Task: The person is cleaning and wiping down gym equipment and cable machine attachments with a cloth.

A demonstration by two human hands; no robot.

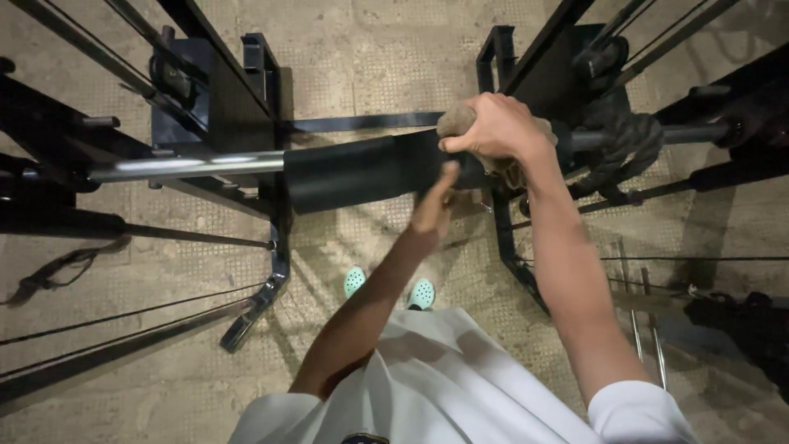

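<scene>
A horizontal steel barbell (189, 164) runs across a black gym rack, with a thick black foam pad (353, 173) wrapped round its middle. My right hand (493, 127) presses a crumpled brownish cloth (457, 119) against the pad's right end, fingers closed over it. My left hand (434, 201) reaches up under the pad with fingers together, touching its lower front edge. It holds nothing. My white shirt and two light green shoes (388, 288) show below.
Black rack uprights (238, 90) and base rails stand left and right. A coiled dark rope (629, 140) hangs on the bar's right side. Thin cables cross at left and right. A dark strap (57, 267) lies on the speckled tan floor at left.
</scene>
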